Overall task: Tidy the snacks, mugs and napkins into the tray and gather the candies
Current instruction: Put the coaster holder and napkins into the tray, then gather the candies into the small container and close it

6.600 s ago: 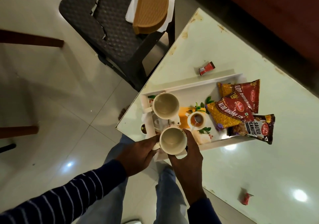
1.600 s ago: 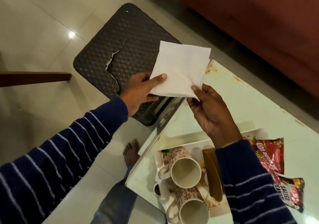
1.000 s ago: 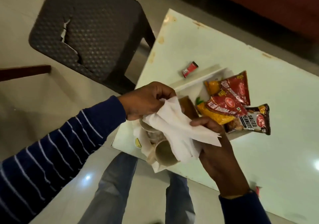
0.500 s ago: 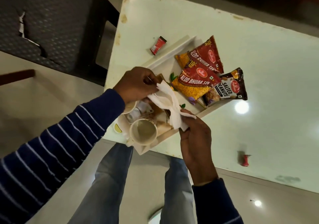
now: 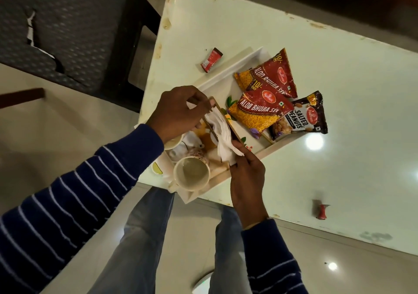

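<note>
1. While the napkins (image 5: 222,133) are fed into the wooden holder (image 5: 220,121) standing in the tray (image 5: 239,63), the left hand (image 5: 178,110) pinches the holder's upper end, fingers closed on it.
2. One mug (image 5: 191,174) stands in the tray's near end; a second is largely hidden under the left wrist.
3. The right hand (image 5: 246,176) grips the napkins' lower edge between thumb and fingers. Judged best practice: steady the holder, slide the stack in flat, and avoid crumpling.
4. Snack packets (image 5: 260,110) lie at the tray's far end.
5. Two candies, one (image 5: 211,59) beyond the tray, one (image 5: 321,212) at right, remain on the worktop (image 5: 350,90).
</note>
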{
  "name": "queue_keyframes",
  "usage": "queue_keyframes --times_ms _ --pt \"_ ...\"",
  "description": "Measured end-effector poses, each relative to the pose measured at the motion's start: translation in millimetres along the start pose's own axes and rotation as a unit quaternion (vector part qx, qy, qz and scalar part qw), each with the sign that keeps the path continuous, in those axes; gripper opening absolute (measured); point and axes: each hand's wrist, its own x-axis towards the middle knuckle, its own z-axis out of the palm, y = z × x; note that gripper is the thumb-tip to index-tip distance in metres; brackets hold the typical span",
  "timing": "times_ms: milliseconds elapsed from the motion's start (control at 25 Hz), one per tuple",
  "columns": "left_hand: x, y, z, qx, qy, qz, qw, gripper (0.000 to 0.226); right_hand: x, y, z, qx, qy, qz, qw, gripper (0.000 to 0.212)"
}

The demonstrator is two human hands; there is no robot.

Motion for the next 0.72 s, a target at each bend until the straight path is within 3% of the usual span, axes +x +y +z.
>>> queue_keyframes --times_ms 160,280,360,480,720 --pt "-14.7 -14.4 -10.3 -0.013 0.075 0.049 0.996 0.015 5.7 -1.2 9.8 0.040 0.087 0.043 0.994 0.018" --pt "-32.3 -31.1 -17.1 -0.047 0.138 0.050 0.988 0.015 5.7 -1.4 11.5 -0.076 0.124 0.059 0.988 0.015" --pt "-42.5 -47.9 -21.3 -0.064 0.190 0.023 0.979 0.015 -3.7 -2.5 0.0 -0.151 0.138 0.016 0.979 0.008" --pt "-53.4 -76.3 -24.0 -0.094 0.279 -0.029 0.955 0.020 -10.9 -19.0 -44.6 -0.172 0.150 -0.087 0.970 0.020" --pt "-70.2 -109.9 -22.3 -0.216 0.395 -0.117 0.885 0.014 42.7 -102.5 -128.4 -0.226 0.091 -0.188 0.952 0.022"
